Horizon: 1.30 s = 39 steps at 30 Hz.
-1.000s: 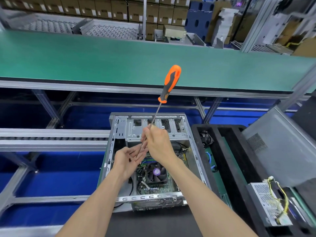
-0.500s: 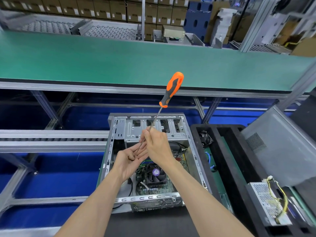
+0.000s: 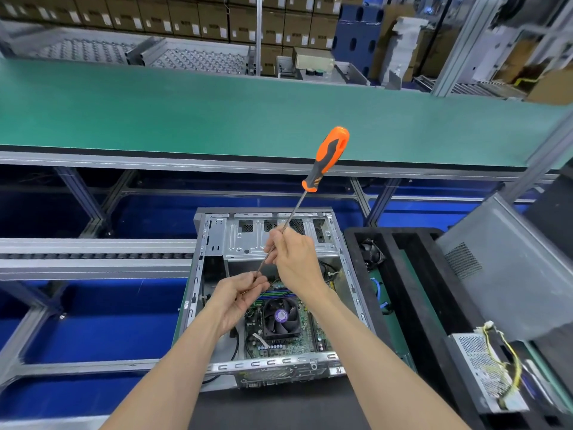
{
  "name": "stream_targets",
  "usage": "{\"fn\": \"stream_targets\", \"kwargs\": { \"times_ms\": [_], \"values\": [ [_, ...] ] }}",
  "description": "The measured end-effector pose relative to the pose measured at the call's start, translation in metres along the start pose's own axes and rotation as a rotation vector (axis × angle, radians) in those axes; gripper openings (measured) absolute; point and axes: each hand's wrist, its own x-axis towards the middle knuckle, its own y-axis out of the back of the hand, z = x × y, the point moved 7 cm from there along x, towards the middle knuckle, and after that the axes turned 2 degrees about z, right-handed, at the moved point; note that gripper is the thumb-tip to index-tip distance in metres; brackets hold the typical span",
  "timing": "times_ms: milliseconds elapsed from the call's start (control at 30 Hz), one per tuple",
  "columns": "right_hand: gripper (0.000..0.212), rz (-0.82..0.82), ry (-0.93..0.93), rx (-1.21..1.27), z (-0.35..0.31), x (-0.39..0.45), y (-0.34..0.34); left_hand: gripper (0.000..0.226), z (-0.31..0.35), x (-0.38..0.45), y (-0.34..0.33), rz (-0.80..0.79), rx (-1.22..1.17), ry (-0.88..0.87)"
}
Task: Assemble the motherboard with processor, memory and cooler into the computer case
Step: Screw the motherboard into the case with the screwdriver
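Observation:
An open metal computer case [image 3: 214, 243] lies flat in front of me. Inside it sits the green motherboard [image 3: 310, 333] with a black fan cooler [image 3: 280, 318] and memory sticks [image 3: 279, 293]. My right hand [image 3: 294, 259] grips the steel shaft of a long screwdriver [image 3: 327, 156], whose orange and black handle points up and to the right. Just below and left of it, my left hand [image 3: 235, 296] pinches at the shaft's lower tip. The tip and anything on it are hidden by my fingers. Both hands hover above the case.
A black foam tray [image 3: 400, 274] with a small fan [image 3: 372, 252] stands right of the case. A grey side panel [image 3: 511, 274] leans at the right, with a power supply [image 3: 486, 373] below it. A green conveyor belt [image 3: 217, 113] runs across behind, and roller rails [image 3: 93, 256] extend left.
The screwdriver has swung slightly: its handle moved right and a little down. My left hand's fingers closed from a flat palm onto the shaft tip. Both hands stayed above the case.

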Motion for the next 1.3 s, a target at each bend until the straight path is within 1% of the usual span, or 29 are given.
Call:
{"fn": "stream_targets", "kwargs": {
  "times_ms": [300,433,667,833,900,1000,1133,1300],
  "values": [
    [0.038,0.019,0.026,-0.032,0.003,0.005,0.003,0.017,0.005,0.005,0.0,-0.018,-0.018,-0.077],
    [0.039,0.029,0.034,-0.023,0.002,0.006,0.004,0.019,0.007,0.001,-0.004,-0.034,-0.037,-0.099],
    [0.037,0.048,0.033,0.016,-0.006,0.007,0.007,0.014,0.006,-0.001,-0.01,-0.051,-0.133,-0.039],
    [0.036,0.046,0.046,0.016,-0.011,0.009,0.008,0.027,0.005,0.0,-0.003,0.017,-0.129,-0.054],
    [0.036,0.053,0.046,0.013,-0.011,0.011,0.008,0.028,0.002,0.0,-0.001,0.026,-0.119,-0.046],
    [0.037,0.058,0.055,-0.008,-0.012,0.013,0.007,0.026,0.0,-0.002,-0.008,0.001,-0.137,-0.036],
    [0.036,0.059,0.06,-0.032,-0.012,0.013,0.006,0.027,-0.001,-0.005,-0.015,-0.041,-0.262,-0.046],
    [0.036,0.056,0.053,-0.007,-0.013,0.012,0.006,0.025,0.0,-0.006,-0.015,-0.052,-0.328,-0.031]
  ]
}}
